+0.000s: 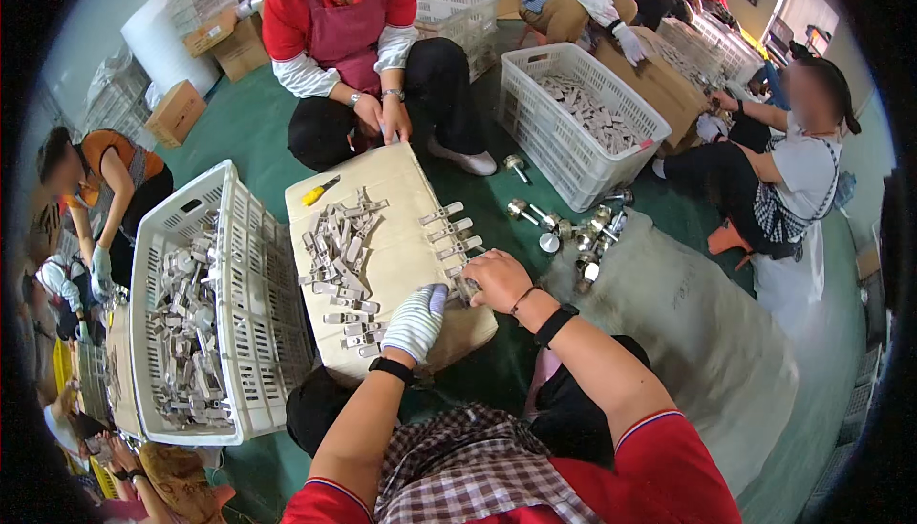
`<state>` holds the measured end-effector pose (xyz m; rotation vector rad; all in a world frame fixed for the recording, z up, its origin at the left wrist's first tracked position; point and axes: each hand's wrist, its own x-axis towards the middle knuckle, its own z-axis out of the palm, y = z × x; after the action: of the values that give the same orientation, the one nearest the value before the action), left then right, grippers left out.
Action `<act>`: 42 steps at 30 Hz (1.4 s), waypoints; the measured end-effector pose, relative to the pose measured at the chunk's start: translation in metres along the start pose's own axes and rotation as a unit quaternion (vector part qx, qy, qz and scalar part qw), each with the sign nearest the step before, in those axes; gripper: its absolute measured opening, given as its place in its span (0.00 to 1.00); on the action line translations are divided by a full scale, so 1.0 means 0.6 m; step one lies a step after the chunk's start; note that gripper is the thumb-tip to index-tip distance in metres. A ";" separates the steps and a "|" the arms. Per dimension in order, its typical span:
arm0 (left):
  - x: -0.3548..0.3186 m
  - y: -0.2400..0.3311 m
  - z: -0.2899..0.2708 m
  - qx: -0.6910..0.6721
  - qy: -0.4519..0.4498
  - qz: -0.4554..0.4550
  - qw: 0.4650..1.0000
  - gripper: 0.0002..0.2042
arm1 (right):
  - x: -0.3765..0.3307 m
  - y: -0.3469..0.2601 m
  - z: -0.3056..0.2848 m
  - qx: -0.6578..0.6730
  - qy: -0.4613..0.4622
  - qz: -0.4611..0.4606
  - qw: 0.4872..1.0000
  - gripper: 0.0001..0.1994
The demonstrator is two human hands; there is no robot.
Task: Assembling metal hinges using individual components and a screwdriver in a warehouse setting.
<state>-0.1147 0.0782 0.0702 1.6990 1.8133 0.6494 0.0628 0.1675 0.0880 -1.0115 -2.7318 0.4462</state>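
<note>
A cardboard-coloured box-like slab [406,194] stands in front of me as a work surface. My right hand [500,278], bare, is closed at its right edge on a small flat metal clip [471,285], partly hidden by the fingers. Beside it my left hand [415,325], in a striped white glove, has its fingers pressed together; what they hold, if anything, is hidden. Several metal clips [449,229] line the right edge just beyond my right hand. A loose heap of similar clips [346,239] covers the left half, with more laid side by side near my left wrist.
A yellow-handled tool [320,190] lies on the slab's far left. White crates of metal parts stand left [234,333] and far right [583,156]. Round-headed metal pieces [587,237] spill beside a pale sack [688,314]. One person [349,56] sits opposite; others work around.
</note>
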 end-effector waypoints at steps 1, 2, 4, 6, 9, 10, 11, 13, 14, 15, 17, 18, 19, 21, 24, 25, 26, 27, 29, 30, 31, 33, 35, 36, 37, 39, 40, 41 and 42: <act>-0.004 -0.009 0.001 -0.004 0.002 0.003 1.000 0.18 | 0.006 -0.005 -0.002 0.004 -0.013 0.001 1.000 0.20; -0.010 -0.011 0.002 -0.016 0.004 0.000 1.000 0.18 | 0.010 -0.008 -0.006 0.007 -0.026 0.005 1.000 0.20; -0.018 -0.012 0.003 -0.040 0.010 -0.007 0.999 0.16 | 0.020 -0.007 -0.008 0.017 -0.047 0.012 0.999 0.20; -0.015 0.000 -0.001 -0.004 0.003 -0.001 1.000 0.15 | 0.028 0.006 -0.011 0.027 -0.063 0.021 0.997 0.21; -0.013 0.005 -0.009 0.018 -0.008 -0.013 1.000 0.14 | 0.036 0.011 -0.011 0.033 -0.067 0.021 0.997 0.21; -0.008 0.004 -0.012 0.025 -0.012 -0.009 1.000 0.14 | 0.039 0.012 -0.011 0.035 -0.066 0.019 0.997 0.21; -0.002 0.001 -0.012 0.030 -0.018 -0.005 0.999 0.13 | 0.040 0.014 -0.012 0.037 -0.073 0.023 0.996 0.21; 0.008 -0.001 -0.011 0.027 -0.007 0.012 1.000 0.11 | 0.045 0.018 -0.014 0.039 -0.087 0.032 0.995 0.21; 0.010 -0.006 -0.013 0.035 -0.012 0.018 0.999 0.10 | 0.049 0.014 -0.018 0.047 -0.100 0.044 0.993 0.21; 0.013 -0.010 -0.015 0.042 -0.017 0.023 0.999 0.10 | 0.054 0.010 -0.024 0.054 -0.113 0.056 0.991 0.21; 0.018 -0.008 -0.026 0.052 -0.031 0.022 0.998 0.10 | 0.065 0.009 -0.028 0.068 -0.136 0.074 0.986 0.22; 0.021 -0.010 -0.026 0.049 -0.040 0.015 0.998 0.10 | 0.071 0.013 -0.027 0.075 -0.146 0.079 0.983 0.22; 0.024 -0.014 -0.026 0.047 -0.048 0.008 0.998 0.10 | 0.077 0.017 -0.024 0.081 -0.157 0.085 0.981 0.23; 0.032 -0.009 -0.032 0.045 -0.069 0.003 0.997 0.11 | 0.090 0.041 -0.013 0.099 -0.173 0.074 0.977 0.24; 0.032 -0.001 -0.044 0.037 -0.093 0.005 0.995 0.16 | 0.106 0.054 -0.013 0.116 -0.206 0.075 0.969 0.25; 0.032 -0.002 -0.048 0.031 -0.094 0.011 0.995 0.18 | 0.112 0.054 -0.016 0.120 -0.217 0.078 0.966 0.25; 0.032 -0.003 -0.050 0.024 -0.095 0.017 0.995 0.20 | 0.117 0.055 -0.017 0.131 -0.222 0.071 0.964 0.25; 0.035 -0.004 -0.051 0.033 -0.097 0.020 0.995 0.21 | 0.122 0.056 -0.019 0.142 -0.227 0.064 0.961 0.24; 0.044 -0.003 -0.051 0.049 -0.103 0.027 0.993 0.25 | 0.128 0.061 -0.018 0.162 -0.235 0.055 0.957 0.24; 0.047 0.000 -0.050 0.075 -0.105 0.034 0.991 0.26 | 0.130 0.065 -0.018 0.173 -0.238 0.054 0.954 0.24; 0.050 0.005 -0.049 0.101 -0.107 0.042 0.988 0.28 | 0.132 0.068 -0.017 0.183 -0.241 0.053 0.952 0.24; 0.055 0.017 -0.044 0.159 -0.095 0.055 0.981 0.31 | 0.137 0.081 -0.006 0.183 -0.250 0.045 0.950 0.25; 0.053 0.026 -0.034 0.225 -0.068 0.060 0.970 0.34 | 0.142 0.091 -0.002 0.191 -0.263 0.041 0.945 0.25; 0.054 0.034 -0.029 0.223 -0.064 0.049 0.971 0.35 | 0.144 0.095 -0.002 0.197 -0.273 0.041 0.941 0.25; 0.057 0.044 -0.024 0.222 -0.059 0.038 0.973 0.36 | 0.145 0.099 -0.003 0.204 -0.282 0.042 0.936 0.25; 0.066 0.045 -0.015 0.223 -0.049 0.026 0.973 0.37 | 0.146 0.102 -0.004 0.218 -0.282 0.042 0.933 0.24; 0.073 0.034 -0.006 0.220 -0.052 0.028 0.974 0.36 | 0.146 0.104 -0.005 0.225 -0.282 0.043 0.932 0.24; 0.077 0.023 -0.003 0.216 -0.055 0.027 0.974 0.36 | 0.146 0.098 -0.006 0.223 -0.272 0.033 0.936 0.23; 0.078 0.013 0.000 0.212 -0.058 0.026 0.975 0.35 | 0.145 0.091 -0.005 0.220 -0.262 0.023 0.939 0.23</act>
<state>-0.1107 0.1255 0.0719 2.0151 1.9252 0.1798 0.0315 0.2650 0.0789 -0.9297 -2.8166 1.4443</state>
